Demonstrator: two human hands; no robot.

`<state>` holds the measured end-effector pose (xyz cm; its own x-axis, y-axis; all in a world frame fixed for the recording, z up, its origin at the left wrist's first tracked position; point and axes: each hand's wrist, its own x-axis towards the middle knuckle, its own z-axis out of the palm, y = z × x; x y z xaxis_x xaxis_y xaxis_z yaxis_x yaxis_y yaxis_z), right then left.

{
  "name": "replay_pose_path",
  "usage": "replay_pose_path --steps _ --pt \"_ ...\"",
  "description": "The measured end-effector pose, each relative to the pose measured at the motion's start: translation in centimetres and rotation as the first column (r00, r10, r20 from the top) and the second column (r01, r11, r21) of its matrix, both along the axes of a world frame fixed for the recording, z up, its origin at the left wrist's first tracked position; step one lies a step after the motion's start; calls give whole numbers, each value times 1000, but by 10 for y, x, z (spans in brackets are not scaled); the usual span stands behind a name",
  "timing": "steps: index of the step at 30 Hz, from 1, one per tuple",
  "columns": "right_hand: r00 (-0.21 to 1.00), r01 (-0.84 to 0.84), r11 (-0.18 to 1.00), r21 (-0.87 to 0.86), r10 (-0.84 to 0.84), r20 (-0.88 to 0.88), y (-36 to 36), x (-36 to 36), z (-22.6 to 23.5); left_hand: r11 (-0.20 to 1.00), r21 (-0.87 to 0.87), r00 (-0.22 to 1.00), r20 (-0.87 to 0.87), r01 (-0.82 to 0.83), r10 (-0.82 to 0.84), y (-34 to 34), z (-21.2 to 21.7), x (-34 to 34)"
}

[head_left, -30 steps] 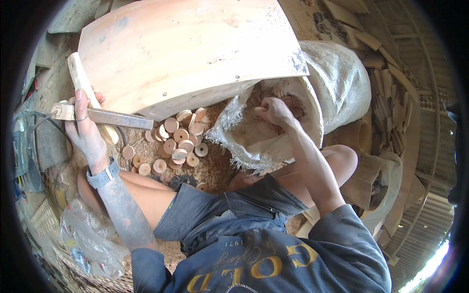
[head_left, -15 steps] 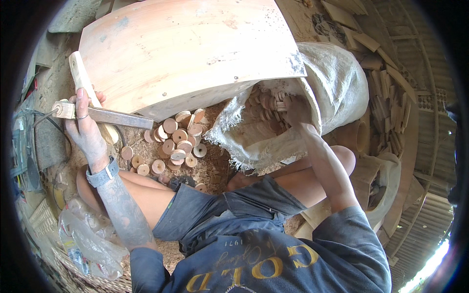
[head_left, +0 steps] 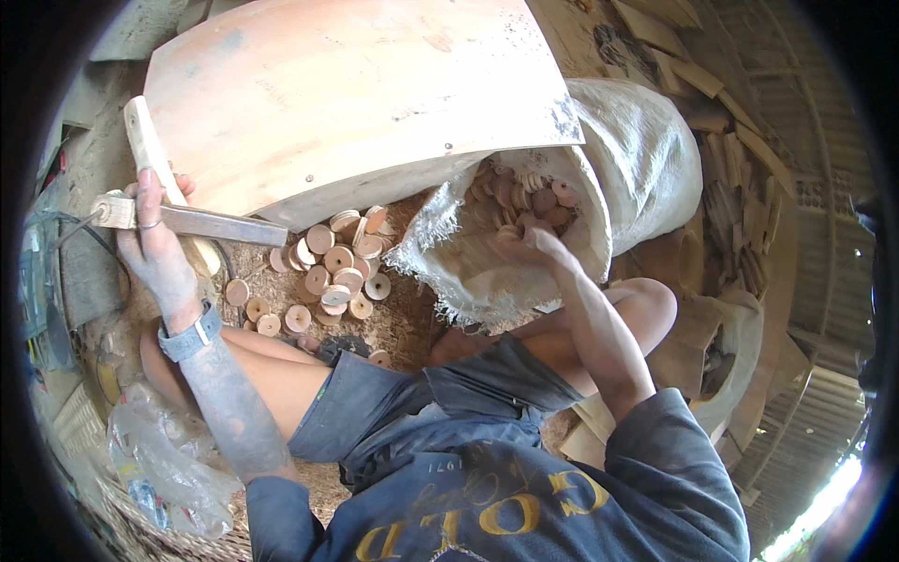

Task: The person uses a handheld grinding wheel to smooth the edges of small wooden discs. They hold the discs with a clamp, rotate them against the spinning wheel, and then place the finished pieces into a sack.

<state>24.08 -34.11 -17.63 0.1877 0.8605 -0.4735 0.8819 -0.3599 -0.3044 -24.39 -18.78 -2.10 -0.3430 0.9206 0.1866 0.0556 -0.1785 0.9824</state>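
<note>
At the left, my left hand [head_left: 161, 251] is closed round a brown wooden bar [head_left: 225, 225], its fingers lying over the bar beside a pale wooden handle [head_left: 147, 140]. My right hand [head_left: 532, 240] is in the mouth of a white woven sack [head_left: 646, 169], its fingers closed. What they hold, if anything, is hard to make out. Just beyond them inside the sack lie many round wooden discs [head_left: 510, 192]. More discs with centre holes [head_left: 339, 258] are heaped on the sawdust-strewn ground between my left hand and the sack.
A large pale wooden panel [head_left: 356, 94] on a box stands in front of me. Scrap wood [head_left: 740, 197] is stacked at the right, beside another open sack [head_left: 744, 356]. A clear plastic bag [head_left: 173, 459] lies at the lower left, near cables and dark gear [head_left: 56, 281].
My right hand has drawn back from deep in the sack toward its mouth, exposing more discs inside. The left hand keeps its hold on the bar.
</note>
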Motion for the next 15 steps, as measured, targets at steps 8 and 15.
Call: replay_pose_path --steps 8,15 --pt "972 217 967 -134 -227 -58 -5 80 105 999 -32 999 11 -42 42 -2 3 5" --pt "905 424 888 178 -419 -67 7 77 50 999 -16 998 37 -48 48 0 0 5"
